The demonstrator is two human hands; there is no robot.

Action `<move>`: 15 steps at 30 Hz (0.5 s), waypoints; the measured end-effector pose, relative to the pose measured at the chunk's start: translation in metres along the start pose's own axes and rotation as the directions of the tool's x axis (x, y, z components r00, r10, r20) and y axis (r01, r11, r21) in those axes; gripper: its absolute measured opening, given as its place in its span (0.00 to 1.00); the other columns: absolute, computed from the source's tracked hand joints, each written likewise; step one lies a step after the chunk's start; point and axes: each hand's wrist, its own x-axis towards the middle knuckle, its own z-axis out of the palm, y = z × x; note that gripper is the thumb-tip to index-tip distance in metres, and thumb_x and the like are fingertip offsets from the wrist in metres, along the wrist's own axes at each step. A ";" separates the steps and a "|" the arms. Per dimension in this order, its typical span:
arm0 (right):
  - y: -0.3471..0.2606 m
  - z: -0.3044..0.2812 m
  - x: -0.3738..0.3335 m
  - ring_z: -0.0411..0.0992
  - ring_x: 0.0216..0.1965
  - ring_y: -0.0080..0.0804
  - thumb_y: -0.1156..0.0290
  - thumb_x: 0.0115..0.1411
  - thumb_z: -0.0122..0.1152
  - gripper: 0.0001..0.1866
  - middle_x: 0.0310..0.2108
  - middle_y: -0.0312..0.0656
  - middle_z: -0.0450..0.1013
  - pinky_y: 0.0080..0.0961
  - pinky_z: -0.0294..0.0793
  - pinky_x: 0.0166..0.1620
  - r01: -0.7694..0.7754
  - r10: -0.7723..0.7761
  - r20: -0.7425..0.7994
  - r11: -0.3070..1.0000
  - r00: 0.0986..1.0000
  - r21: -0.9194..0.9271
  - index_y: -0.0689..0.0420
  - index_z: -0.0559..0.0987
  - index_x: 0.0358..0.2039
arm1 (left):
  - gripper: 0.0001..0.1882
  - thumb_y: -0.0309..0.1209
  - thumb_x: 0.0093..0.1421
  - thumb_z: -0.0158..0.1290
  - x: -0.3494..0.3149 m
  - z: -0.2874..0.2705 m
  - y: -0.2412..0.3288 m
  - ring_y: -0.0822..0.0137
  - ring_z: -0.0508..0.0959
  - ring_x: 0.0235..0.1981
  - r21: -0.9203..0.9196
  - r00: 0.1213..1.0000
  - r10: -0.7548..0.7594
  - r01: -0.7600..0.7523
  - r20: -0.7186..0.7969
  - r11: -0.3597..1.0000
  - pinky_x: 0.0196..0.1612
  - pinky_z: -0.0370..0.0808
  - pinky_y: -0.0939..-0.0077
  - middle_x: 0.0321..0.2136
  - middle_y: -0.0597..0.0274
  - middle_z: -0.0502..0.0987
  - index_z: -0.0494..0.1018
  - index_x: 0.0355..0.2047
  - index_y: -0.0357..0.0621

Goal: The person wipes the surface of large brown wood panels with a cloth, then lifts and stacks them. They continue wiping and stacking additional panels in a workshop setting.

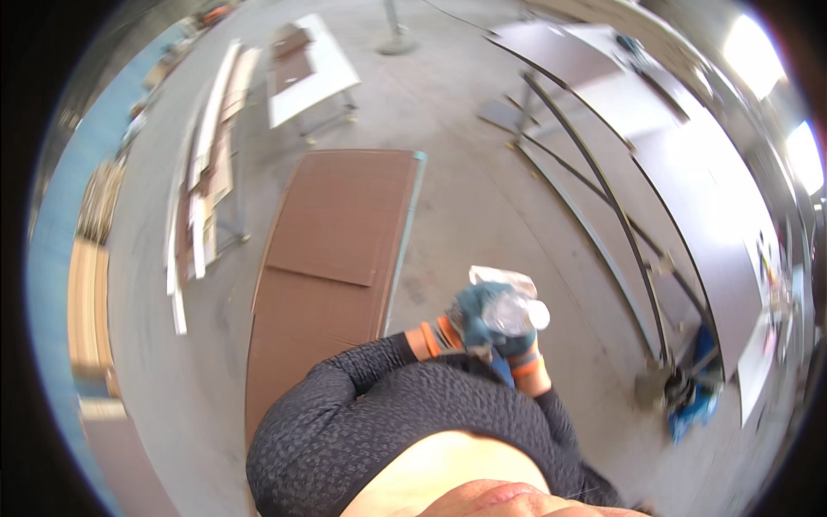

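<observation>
A clear plastic bottle (510, 314) with a white cap (538, 315) is held in front of my body, its cap toward the right. My left hand (471, 312), in a blue-grey glove with an orange cuff, is closed around the bottle's left side. My right hand (518, 346), gloved alike, is against the bottle's near side; its fingers are mostly hidden behind the bottle and smeared by motion. Just beyond the hands shows a flat whitish piece (502, 277), too blurred to name.
A stack of brown panels (327, 215) lies to my left. Long strips (207, 164) rest on a rack beyond it, near a small table (332, 73) with brown pieces. On the right stands a long table (698, 198) with a dark metal frame (603, 181). Blue material (693, 418) lies near its foot.
</observation>
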 end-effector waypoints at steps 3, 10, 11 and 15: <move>-0.057 -0.028 0.062 0.75 0.53 0.30 0.62 0.71 0.58 0.21 0.52 0.38 0.78 0.30 0.77 0.57 -0.173 0.211 -0.036 0.877 0.977 0.448 0.61 0.76 0.59 | 0.35 0.38 0.56 0.71 0.031 0.005 -0.069 0.58 0.82 0.50 0.333 0.985 0.080 -0.026 -0.150 0.943 0.55 0.80 0.64 0.49 0.57 0.80 0.70 0.59 0.37; -0.150 -0.131 0.184 0.78 0.53 0.33 0.59 0.72 0.59 0.24 0.54 0.43 0.78 0.32 0.79 0.55 -0.046 0.137 -0.214 0.922 0.967 0.384 0.59 0.73 0.62 | 0.33 0.37 0.55 0.72 0.180 0.000 -0.093 0.59 0.83 0.50 0.315 0.976 -0.171 0.206 -0.136 0.926 0.52 0.80 0.64 0.49 0.49 0.81 0.72 0.56 0.36; -0.163 -0.138 0.198 0.78 0.54 0.35 0.60 0.73 0.58 0.24 0.55 0.44 0.77 0.34 0.80 0.56 -0.009 0.101 -0.222 0.924 0.970 0.382 0.58 0.72 0.63 | 0.33 0.38 0.55 0.72 0.197 -0.004 -0.107 0.59 0.83 0.50 0.301 0.976 -0.182 0.211 -0.122 0.930 0.52 0.80 0.63 0.49 0.49 0.81 0.72 0.57 0.36; -0.199 -0.171 0.251 0.77 0.55 0.37 0.57 0.74 0.57 0.26 0.57 0.45 0.75 0.37 0.81 0.56 0.093 0.016 -0.240 0.896 0.971 0.435 0.58 0.69 0.66 | 0.36 0.42 0.54 0.73 0.262 -0.021 -0.157 0.59 0.83 0.49 0.256 0.947 -0.322 0.312 -0.003 0.915 0.52 0.81 0.63 0.48 0.49 0.82 0.72 0.57 0.35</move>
